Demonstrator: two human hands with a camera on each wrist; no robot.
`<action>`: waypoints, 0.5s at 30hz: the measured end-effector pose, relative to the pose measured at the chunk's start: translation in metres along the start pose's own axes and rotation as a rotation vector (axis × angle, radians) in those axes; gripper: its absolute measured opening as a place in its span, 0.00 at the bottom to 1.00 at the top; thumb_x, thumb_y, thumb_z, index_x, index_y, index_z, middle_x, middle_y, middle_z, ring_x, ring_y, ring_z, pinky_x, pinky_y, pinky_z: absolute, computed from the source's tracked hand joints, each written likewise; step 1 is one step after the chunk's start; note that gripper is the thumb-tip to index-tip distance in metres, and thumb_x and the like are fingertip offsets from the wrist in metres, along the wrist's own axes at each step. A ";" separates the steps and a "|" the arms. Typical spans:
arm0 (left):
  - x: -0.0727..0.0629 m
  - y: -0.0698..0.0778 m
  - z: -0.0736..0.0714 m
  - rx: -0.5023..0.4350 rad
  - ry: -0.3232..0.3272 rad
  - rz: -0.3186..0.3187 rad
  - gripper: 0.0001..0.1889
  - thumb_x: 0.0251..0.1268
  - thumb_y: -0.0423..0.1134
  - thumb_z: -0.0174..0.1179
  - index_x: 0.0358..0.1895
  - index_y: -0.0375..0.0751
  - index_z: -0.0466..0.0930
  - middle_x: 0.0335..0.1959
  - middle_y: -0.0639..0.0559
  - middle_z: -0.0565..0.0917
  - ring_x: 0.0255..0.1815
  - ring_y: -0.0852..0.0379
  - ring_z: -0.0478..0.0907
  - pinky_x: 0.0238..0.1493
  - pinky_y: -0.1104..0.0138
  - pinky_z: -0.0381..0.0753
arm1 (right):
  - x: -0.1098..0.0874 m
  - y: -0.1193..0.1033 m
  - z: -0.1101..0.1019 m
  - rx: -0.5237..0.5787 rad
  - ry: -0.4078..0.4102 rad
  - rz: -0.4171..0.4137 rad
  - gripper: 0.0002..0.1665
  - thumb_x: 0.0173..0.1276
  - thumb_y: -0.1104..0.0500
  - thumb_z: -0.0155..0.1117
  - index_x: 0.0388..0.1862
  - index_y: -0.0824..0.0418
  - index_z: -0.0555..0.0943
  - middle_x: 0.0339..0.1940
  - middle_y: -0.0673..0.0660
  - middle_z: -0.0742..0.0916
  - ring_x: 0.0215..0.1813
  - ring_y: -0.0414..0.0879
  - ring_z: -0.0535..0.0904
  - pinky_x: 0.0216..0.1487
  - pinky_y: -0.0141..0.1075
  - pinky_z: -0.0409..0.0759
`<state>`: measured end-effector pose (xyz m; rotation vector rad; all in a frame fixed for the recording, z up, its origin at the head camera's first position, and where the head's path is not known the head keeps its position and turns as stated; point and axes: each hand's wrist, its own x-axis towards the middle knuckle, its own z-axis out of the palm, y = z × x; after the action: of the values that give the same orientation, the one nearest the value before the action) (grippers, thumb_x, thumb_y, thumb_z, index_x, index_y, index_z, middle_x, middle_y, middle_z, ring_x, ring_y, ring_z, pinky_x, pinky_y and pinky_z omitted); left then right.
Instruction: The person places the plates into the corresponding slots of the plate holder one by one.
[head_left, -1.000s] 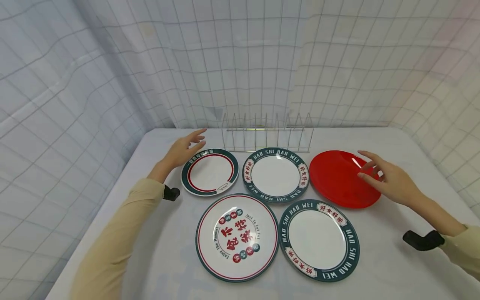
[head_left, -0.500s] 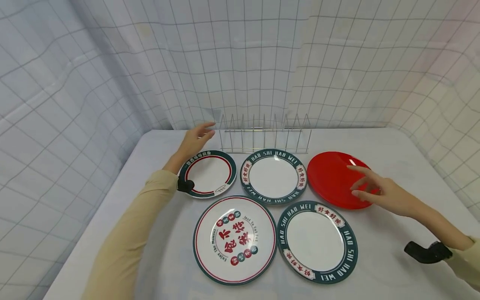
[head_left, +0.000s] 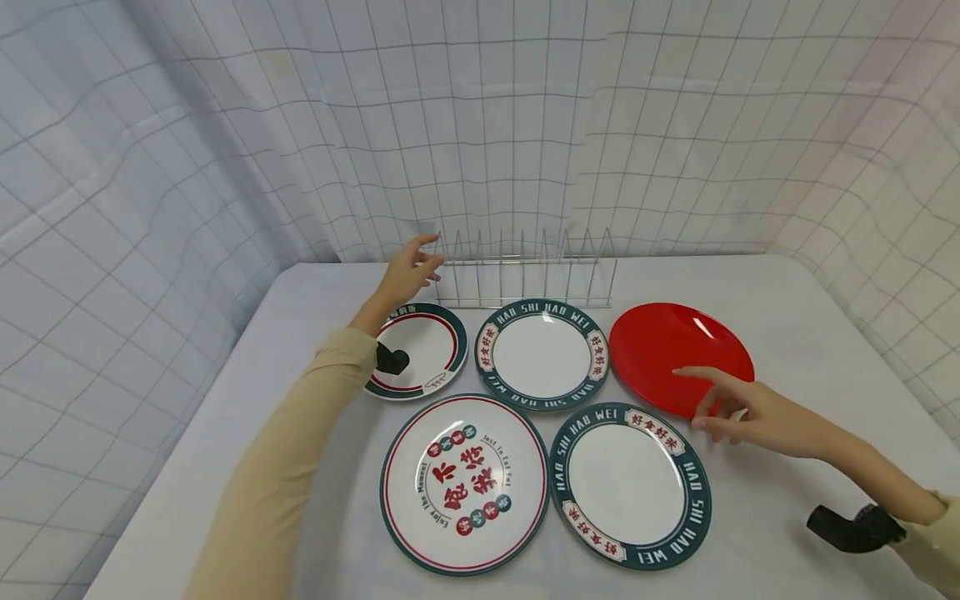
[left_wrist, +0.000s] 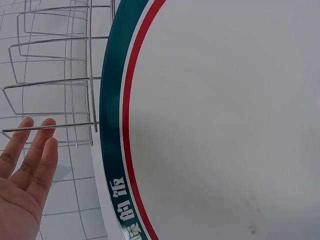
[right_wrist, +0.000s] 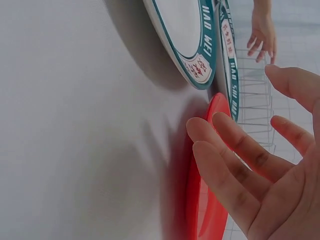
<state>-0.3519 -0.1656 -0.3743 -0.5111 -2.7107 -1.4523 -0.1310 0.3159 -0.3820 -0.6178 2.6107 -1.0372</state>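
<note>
My left hand point(head_left: 408, 271) reaches over the small green-and-red-rimmed plate point(head_left: 433, 342) to the left end of the wire dish rack point(head_left: 517, 262). In the left wrist view its extended fingers point(left_wrist: 36, 155) lie close to the rack's end wire; whether they touch it I cannot tell. My right hand point(head_left: 757, 417) hovers at the near edge of the red plate point(head_left: 667, 346), fingers loosely bent and holding nothing. In the right wrist view the red plate point(right_wrist: 193, 210) shows behind those fingers point(right_wrist: 220, 170).
Two green-rimmed "HAO SHI HAO WEI" plates lie on the white table point(head_left: 802, 333): one plate point(head_left: 542, 354) before the rack, another plate point(head_left: 628, 483) nearer. A plate with red characters point(head_left: 465, 550) lies front left. Checked curtains point(head_left: 487, 125) surround the table.
My left hand has moved right and away from me, from beside the small plate to the rack's left end. My right hand has drawn back toward me and leftward over the red plate.
</note>
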 end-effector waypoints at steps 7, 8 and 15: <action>0.008 -0.003 0.007 -0.107 0.011 -0.042 0.27 0.76 0.45 0.47 0.74 0.44 0.56 0.53 0.30 0.79 0.46 0.35 0.82 0.51 0.52 0.83 | -0.005 0.006 0.012 0.110 -0.087 -0.012 0.37 0.65 0.58 0.65 0.71 0.55 0.62 0.38 0.53 0.83 0.34 0.44 0.83 0.30 0.37 0.85; 0.008 -0.004 0.007 -0.123 0.014 -0.047 0.27 0.76 0.45 0.47 0.74 0.44 0.57 0.53 0.30 0.79 0.46 0.34 0.82 0.51 0.51 0.82 | -0.005 0.006 0.014 0.123 -0.095 -0.008 0.37 0.65 0.58 0.65 0.71 0.54 0.62 0.39 0.54 0.83 0.34 0.44 0.83 0.30 0.37 0.85; 0.009 -0.011 0.006 -0.189 0.029 -0.021 0.26 0.74 0.47 0.50 0.71 0.41 0.63 0.48 0.33 0.82 0.37 0.49 0.85 0.45 0.58 0.85 | -0.005 0.008 0.025 0.177 -0.115 0.040 0.38 0.64 0.57 0.66 0.71 0.55 0.62 0.45 0.62 0.81 0.37 0.41 0.82 0.30 0.39 0.86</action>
<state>-0.3631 -0.1640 -0.3845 -0.4655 -2.5784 -1.7180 -0.1192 0.3093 -0.4048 -0.5638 2.3912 -1.1687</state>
